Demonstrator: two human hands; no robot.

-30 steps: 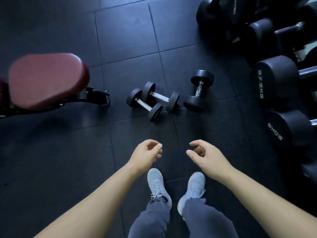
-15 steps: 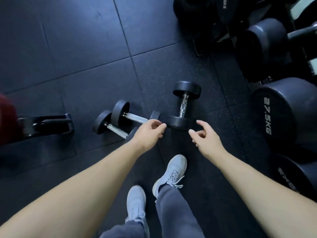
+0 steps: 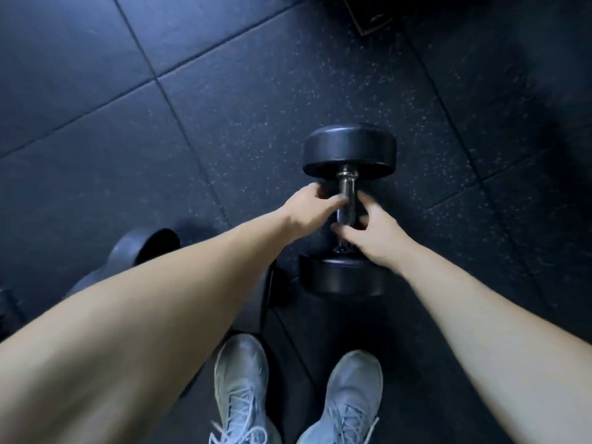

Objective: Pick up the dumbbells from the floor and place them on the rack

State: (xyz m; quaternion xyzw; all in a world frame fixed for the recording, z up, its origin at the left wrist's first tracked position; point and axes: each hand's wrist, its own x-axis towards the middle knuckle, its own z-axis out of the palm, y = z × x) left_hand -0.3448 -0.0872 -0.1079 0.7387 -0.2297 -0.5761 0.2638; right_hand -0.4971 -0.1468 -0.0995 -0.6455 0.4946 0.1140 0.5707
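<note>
While dumbbell (image 3: 349, 149) lies flat on rubber floor (image 3: 224, 107), just ahead of grey sneakers (image 3: 349, 395), both hands are at chrome handle (image 3: 346, 187) between round black heads. Right hand (image 3: 378, 235) wraps near half of bar, fingers curled across it. Left hand (image 3: 307, 209) curls onto bar from left side, fingertips on metal. Judgement: solid, stiff, heavy for size; smooth chrome likely slippery, so grip mid-handle with full palm, keep level. Round heads may roll. Second dumbbell (image 3: 141, 248) near, half hidden by left forearm. Rack not in view.
</note>
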